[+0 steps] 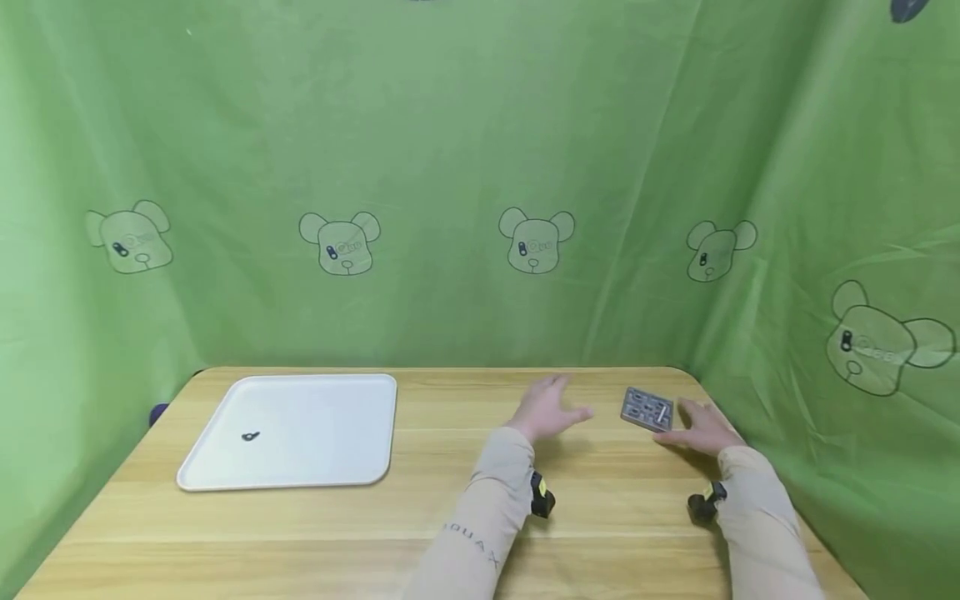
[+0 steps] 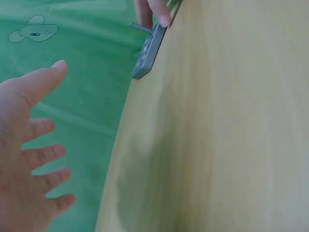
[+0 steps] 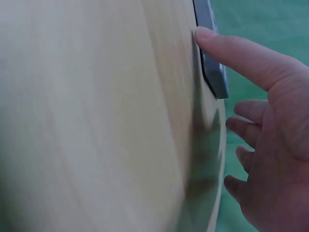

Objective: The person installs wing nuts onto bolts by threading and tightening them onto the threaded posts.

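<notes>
A grey rectangular block with several dark recesses in its top lies at the far right of the table. One light rod stands or leans on it; the left wrist view shows it sticking out from the top. My right hand is at the block's right side. In the right wrist view its thumb lies along the block's edge, touching or nearly so, while the other fingers stay apart from it. To the left of the block, my left hand hovers above the table, fingers spread and holding nothing.
A white tray lies on the left half of the wooden table. On it sits a small dark piece, too small to identify. Green curtains with bear-head drawings hang behind the table and along both sides.
</notes>
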`<state>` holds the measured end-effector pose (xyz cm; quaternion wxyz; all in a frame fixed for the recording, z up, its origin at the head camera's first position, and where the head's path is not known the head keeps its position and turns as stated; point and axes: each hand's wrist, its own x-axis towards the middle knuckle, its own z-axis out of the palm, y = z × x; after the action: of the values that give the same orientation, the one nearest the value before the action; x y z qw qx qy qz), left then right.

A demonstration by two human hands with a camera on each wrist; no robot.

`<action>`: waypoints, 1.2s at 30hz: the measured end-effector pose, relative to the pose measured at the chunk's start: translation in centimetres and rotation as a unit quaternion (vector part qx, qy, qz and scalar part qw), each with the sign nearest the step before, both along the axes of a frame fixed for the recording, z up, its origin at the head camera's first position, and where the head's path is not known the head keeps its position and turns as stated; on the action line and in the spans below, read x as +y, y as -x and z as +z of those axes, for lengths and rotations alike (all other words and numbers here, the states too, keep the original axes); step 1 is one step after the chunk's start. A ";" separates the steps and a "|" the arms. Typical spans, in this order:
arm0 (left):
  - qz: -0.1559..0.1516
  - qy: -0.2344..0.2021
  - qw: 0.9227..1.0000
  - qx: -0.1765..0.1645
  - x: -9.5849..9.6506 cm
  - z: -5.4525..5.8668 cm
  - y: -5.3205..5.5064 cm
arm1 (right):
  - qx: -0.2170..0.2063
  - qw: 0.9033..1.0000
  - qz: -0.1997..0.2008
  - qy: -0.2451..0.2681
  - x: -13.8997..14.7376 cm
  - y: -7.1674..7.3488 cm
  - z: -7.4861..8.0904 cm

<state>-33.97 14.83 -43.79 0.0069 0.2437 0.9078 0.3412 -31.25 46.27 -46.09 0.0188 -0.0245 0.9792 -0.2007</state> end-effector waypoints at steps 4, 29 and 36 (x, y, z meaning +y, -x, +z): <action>-0.020 -0.029 0.999 -0.020 1.1 -0.7 0.2 | -0.024 1.000 0.001 0.013 0.5 0.7 -0.6; -0.049 0.046 0.998 -0.015 3.0 -2.4 0.6 | -0.056 0.994 0.066 0.068 -2.0 0.6 0.4; -0.035 0.072 0.996 -0.030 3.1 -2.2 0.2 | -0.056 0.993 0.090 0.059 -3.8 0.5 0.4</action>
<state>-34.17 17.91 -46.03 0.0637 0.2639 0.9202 0.2819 -31.72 42.52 -45.66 0.0900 -0.1029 0.9569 -0.2562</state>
